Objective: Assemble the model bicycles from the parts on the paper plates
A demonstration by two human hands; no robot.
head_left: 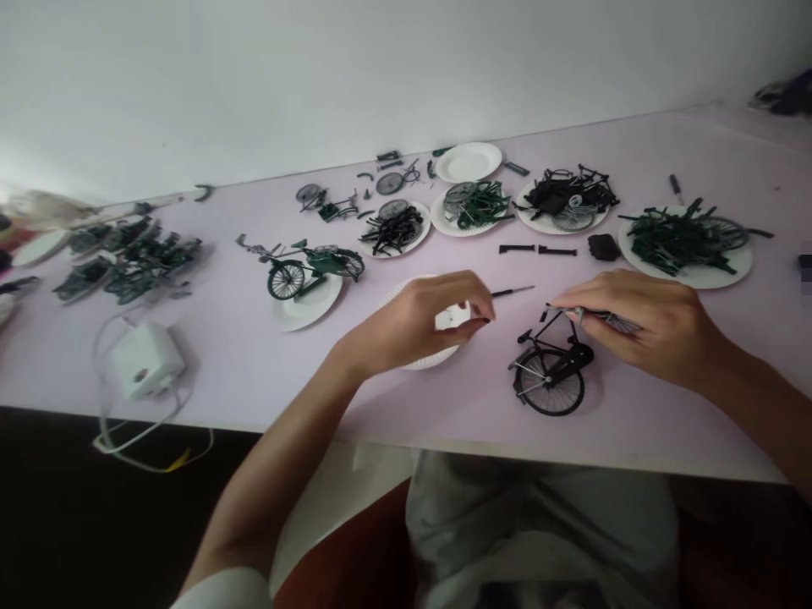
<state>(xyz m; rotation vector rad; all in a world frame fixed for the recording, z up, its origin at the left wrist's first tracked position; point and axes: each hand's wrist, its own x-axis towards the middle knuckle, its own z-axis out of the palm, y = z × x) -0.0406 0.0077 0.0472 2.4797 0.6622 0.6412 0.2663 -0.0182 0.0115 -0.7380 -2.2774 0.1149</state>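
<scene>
My right hand [656, 330] is closed around the front end of a black model bicycle [551, 372]. The bicycle's rear wheel, chain case and frame show to the left of the fingers, while much of its front is covered. To the left, my left hand [428, 317] curls over a white paper plate [428, 364], thumb and fingertips nearly meeting. A tiny dark piece [486, 320] sits at those fingertips, too small to identify. Between the hands, a thin screwdriver [513, 291] lies on the table.
Paper plates heaped with dark bicycle parts [688, 241] line the back. A green model bicycle [310, 266] stands at a plate on the left. Farther left are clustered green models [149, 262] and a white adapter [149, 359] with a cable. Two black bars [539, 249] lie behind the screwdriver.
</scene>
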